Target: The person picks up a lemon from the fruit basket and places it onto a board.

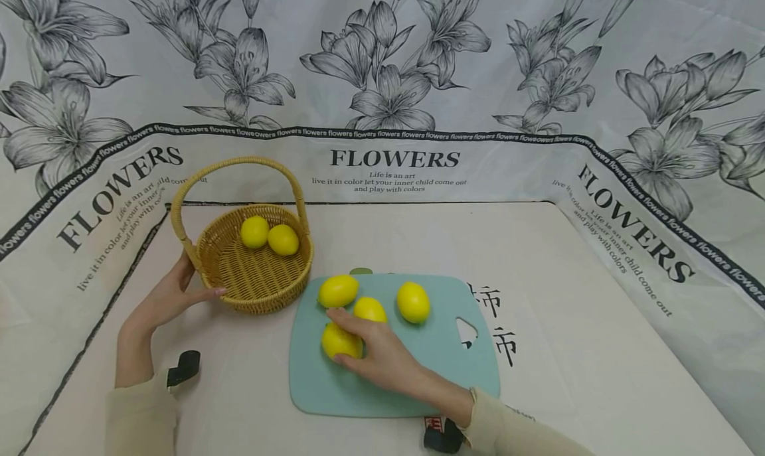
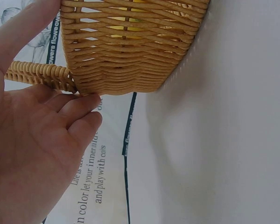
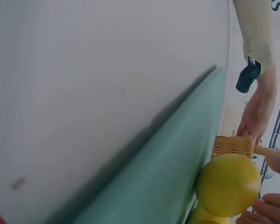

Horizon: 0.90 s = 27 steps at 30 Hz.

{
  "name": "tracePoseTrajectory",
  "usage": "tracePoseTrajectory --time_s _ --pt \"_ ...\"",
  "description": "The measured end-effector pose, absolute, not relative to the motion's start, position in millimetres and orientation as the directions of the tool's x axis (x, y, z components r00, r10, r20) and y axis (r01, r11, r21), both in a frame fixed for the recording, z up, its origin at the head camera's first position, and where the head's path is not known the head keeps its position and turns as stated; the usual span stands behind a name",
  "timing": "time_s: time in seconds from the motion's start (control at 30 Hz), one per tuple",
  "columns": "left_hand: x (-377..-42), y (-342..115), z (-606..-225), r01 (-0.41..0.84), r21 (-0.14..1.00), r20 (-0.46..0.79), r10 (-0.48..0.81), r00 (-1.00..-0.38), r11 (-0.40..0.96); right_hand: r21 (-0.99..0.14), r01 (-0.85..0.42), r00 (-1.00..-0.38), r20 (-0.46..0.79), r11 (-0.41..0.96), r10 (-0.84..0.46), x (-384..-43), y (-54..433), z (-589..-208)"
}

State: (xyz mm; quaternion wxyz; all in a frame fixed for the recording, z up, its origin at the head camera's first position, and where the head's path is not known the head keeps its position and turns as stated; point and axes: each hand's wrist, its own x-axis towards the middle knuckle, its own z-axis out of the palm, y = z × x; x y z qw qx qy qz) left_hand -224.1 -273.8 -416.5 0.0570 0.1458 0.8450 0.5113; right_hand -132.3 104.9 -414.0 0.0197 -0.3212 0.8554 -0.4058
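Observation:
At the left stands a wicker basket [image 1: 263,300] with a tall arched handle, two lemons [image 1: 254,232] inside it. My left hand [image 1: 173,293] holds the basket's near left side, thumb along the front and fingers behind; the left wrist view shows the fingertips against the woven wall [image 2: 130,70]. On a light teal cutting board [image 1: 430,383] my right hand [image 1: 388,356] grips a lemon [image 1: 339,342] between thumb and fingers. Beside it lie another lemon [image 1: 337,291], one partly hidden by the fingers [image 1: 370,308], and one farther right [image 1: 414,303].
A white cloth [image 1: 574,350] printed with dark characters covers the table. Behind it rises a flower-printed backdrop [image 1: 388,97]. A small green thing [image 1: 361,271] shows at the board's far edge. Each wrist wears a black camera [image 1: 184,368].

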Motion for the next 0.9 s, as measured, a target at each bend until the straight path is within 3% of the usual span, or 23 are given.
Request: tracePoseTrajectory --time_s 0.9 --pt "-225 -275 -418 0.158 0.874 0.021 0.29 -0.957 0.458 -0.692 -0.582 -0.779 0.324 0.427 -0.537 -158 84 -369"
